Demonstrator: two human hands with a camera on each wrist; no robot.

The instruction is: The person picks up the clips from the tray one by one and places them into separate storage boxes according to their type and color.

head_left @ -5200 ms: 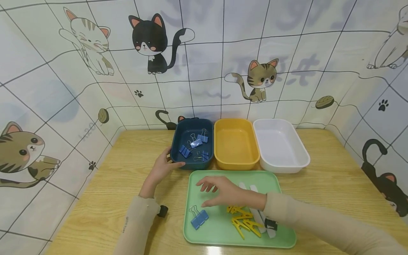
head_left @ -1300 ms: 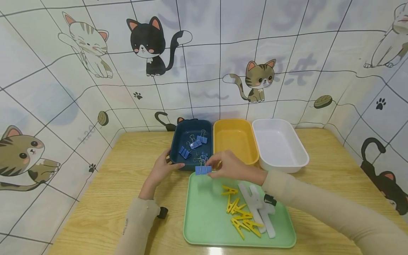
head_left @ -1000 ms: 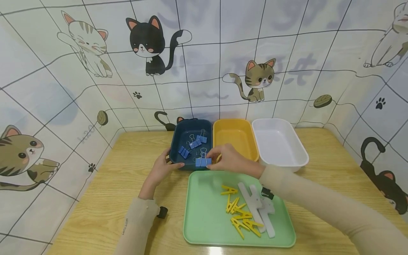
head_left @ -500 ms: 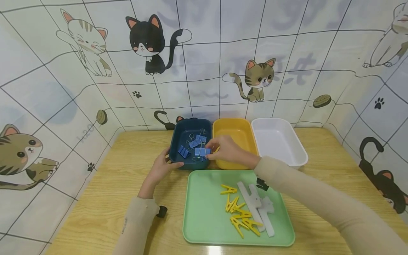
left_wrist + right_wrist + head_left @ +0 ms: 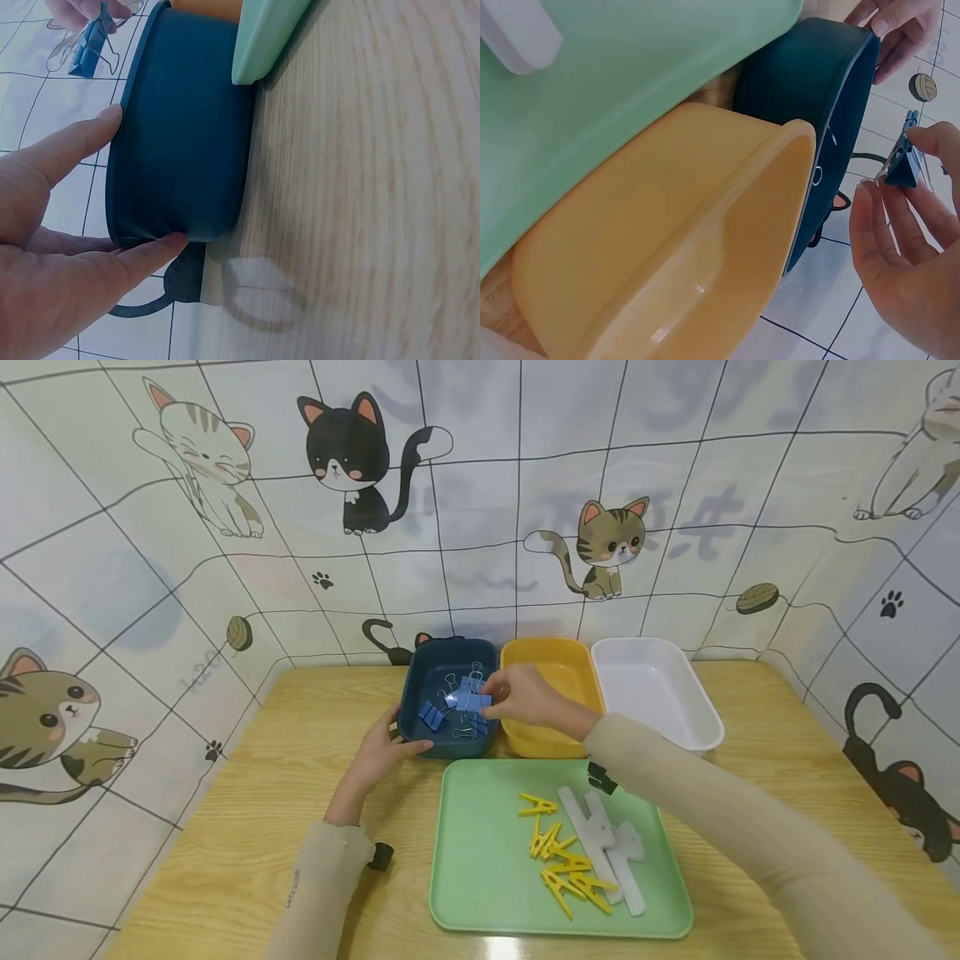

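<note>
My right hand [image 5: 528,697] pinches a blue binder clip [image 5: 472,701] between thumb and fingers, above the dark blue bin [image 5: 450,747]. In the right wrist view the clip [image 5: 904,166] is held clear over the bin's rim, its wire handles by the fingers. My left hand [image 5: 378,752] grips the bin's near left corner. The left wrist view shows that thumb at the rim and the fingers along the outer wall. Inside the bin lie several other blue binder clips [image 5: 432,716], partly covered by the held one in the head view.
Beside the blue bin stand a yellow bin [image 5: 555,748] and a white bin [image 5: 693,739], in a row against the cat-print backdrop. In front, a green tray [image 5: 480,885] carries several yellow clothespins [image 5: 557,892] and white, flat long-handled pieces [image 5: 626,881].
A blue binder clip on the tray's left side was picked up by my right hand and carried away from me, over the dark blue bin. The left hand has stayed at the bin's corner.
</note>
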